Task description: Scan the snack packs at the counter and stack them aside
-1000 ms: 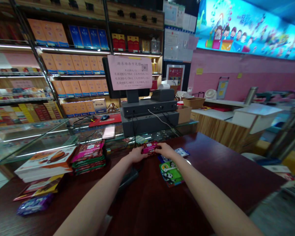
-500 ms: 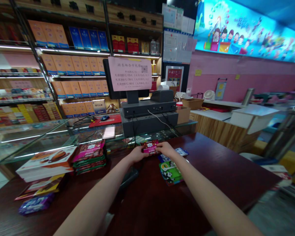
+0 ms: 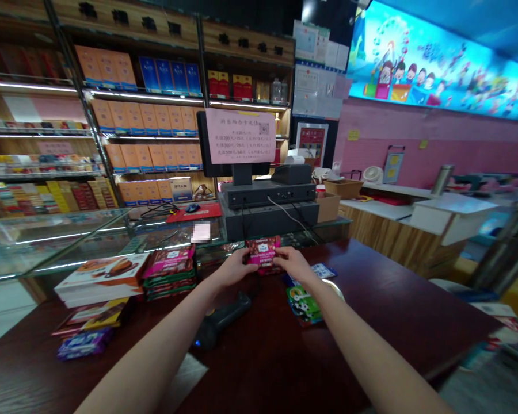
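Both my hands grip a pink and brown chocolate bar [image 3: 263,254] over the far edge of the dark table [image 3: 384,310]. My left hand [image 3: 234,269] is closed on its left end, and my right hand [image 3: 294,264] pinches the right end. Under my left forearm lies a black barcode scanner [image 3: 224,316], partly covered. Green panda packets [image 3: 303,303] sit beside my right forearm, with a blue and white packet [image 3: 323,271] just behind. Off to the left is a stack of similar pink and green chocolate bars [image 3: 171,270].
A white and orange box [image 3: 106,279], a yellow and brown packet [image 3: 95,315] and a purple packet [image 3: 84,343] lie on the table's left. Beyond the table stand a glass counter [image 3: 155,234] and a cash register [image 3: 270,195] with a paper sign.
The view has shifted left and slightly up, so the scene sits farther right and more of the scanner shows. The chocolate bar, still in both hands, now shows more of its front.
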Tool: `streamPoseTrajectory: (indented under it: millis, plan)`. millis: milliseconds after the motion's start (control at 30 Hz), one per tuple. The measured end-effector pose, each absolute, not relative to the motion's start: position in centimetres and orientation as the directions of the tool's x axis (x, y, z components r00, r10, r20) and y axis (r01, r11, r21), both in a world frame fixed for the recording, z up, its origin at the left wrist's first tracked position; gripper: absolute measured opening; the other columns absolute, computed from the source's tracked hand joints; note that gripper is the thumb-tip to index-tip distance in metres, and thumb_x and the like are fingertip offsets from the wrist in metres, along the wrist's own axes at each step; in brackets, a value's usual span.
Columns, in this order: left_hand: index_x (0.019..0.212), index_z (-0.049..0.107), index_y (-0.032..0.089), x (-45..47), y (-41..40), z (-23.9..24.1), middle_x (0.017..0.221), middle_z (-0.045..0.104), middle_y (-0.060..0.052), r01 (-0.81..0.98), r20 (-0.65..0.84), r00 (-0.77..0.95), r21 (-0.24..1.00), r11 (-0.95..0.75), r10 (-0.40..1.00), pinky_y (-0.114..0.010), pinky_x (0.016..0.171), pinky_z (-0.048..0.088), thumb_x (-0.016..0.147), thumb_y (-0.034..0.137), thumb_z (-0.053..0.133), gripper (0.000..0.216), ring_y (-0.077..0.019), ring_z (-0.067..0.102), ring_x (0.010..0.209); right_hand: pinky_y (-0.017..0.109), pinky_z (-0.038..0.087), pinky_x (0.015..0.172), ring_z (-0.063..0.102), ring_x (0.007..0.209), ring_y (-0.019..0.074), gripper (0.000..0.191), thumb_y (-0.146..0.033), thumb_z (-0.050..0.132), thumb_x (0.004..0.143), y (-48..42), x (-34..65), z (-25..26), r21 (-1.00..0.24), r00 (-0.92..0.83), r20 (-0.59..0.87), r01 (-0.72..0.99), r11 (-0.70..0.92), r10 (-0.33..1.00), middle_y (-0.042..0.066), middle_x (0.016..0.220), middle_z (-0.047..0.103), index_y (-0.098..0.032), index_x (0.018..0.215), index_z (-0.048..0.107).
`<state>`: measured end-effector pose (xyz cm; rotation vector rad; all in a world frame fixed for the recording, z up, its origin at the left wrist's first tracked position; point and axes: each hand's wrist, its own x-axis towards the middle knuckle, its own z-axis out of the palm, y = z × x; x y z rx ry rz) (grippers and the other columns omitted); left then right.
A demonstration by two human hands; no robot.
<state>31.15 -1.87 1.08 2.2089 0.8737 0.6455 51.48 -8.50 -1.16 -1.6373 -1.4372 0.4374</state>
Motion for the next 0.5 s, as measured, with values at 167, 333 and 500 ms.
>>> streamPoseTrajectory:
  millis: [167,333,500]
  plan:
    - [0.129,0.061,0.013,27.9,-2.5,2.2,0.135,0.064,-0.012,0.314,0.284,0.588,0.783,-0.537,0.758,-0.041,0.112,0.041,0.075,0.025,0.070,0.056,-0.0282,0.058,0.125,0.038,0.048,0.099,0.066,0.103,0.0237,0.041,-0.020,0.070,0.072,-8.2,49.7,-1.0,-0.824,0.276,0.355,0.544,0.159,0.893,0.009,0.115,0.068,-0.017,0.113,0.075]
    - [0.134,0.056,0.015,24.7,-1.9,0.9,0.140,0.059,-0.013,0.265,0.351,0.520,0.801,-0.537,0.779,-0.046,0.115,0.038,0.074,0.024,0.071,0.063,-0.0282,0.055,0.130,0.039,0.045,0.107,0.064,0.112,0.0239,0.046,-0.019,0.070,0.071,-7.4,47.7,-1.5,-0.799,0.190,0.423,0.539,0.266,0.886,0.009,0.120,0.066,-0.020,0.117,0.074]
    - [0.138,0.049,0.017,21.9,-1.9,-0.1,0.141,0.058,-0.013,0.137,0.421,0.520,0.818,-0.559,0.743,-0.047,0.112,0.044,0.077,0.025,0.066,0.064,-0.0251,0.059,0.126,0.040,0.043,0.111,0.060,0.119,0.0232,0.061,-0.012,0.068,0.066,-6.4,45.3,-3.0,-0.777,0.150,0.500,0.514,0.365,0.853,0.008,0.129,0.061,-0.022,0.126,0.069]
